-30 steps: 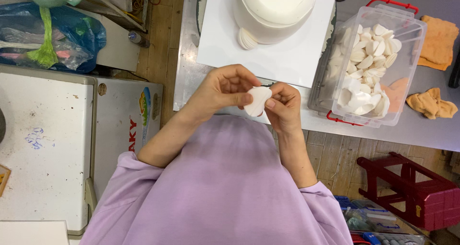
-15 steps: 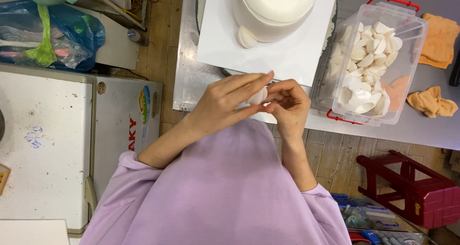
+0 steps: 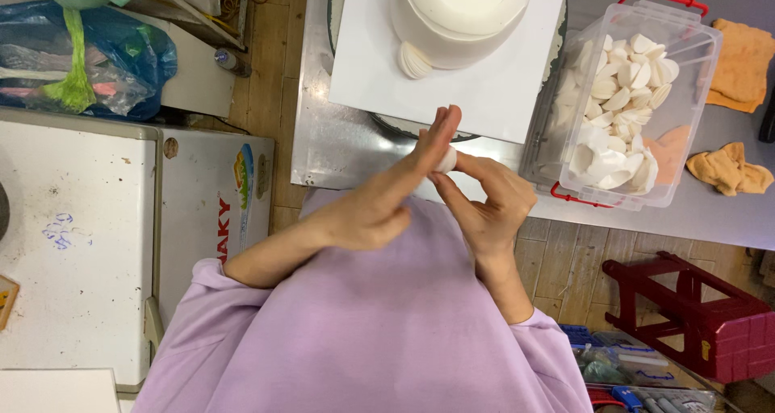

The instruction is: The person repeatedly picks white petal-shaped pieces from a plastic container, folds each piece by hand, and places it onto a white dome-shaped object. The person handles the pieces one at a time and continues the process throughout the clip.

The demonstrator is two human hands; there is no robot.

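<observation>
My left hand (image 3: 379, 199) lies flat with its fingers stretched out, pressing a small white petal-shaped piece (image 3: 446, 159) against my right hand (image 3: 488, 199), which cups it from the other side. Most of the piece is hidden between the palms. Both hands hover over the near edge of the metal table (image 3: 323, 150). Just beyond them a white round cake (image 3: 460, 13) with one shell-shaped petal (image 3: 414, 60) stuck to its side stands on a white square board (image 3: 508, 90).
A clear plastic box (image 3: 626, 114) with red handles, holding several white petals, stands to the right. Orange cloths (image 3: 731, 167) lie further right. A white chest freezer (image 3: 89, 243) is on the left, blue plastic bags (image 3: 81, 58) behind it, and a red stool (image 3: 702, 316) on the floor.
My left hand has opened flat and slid forward over the white piece, which earlier showed between the fingertips of both hands. The hands have risen slightly toward the cake board.
</observation>
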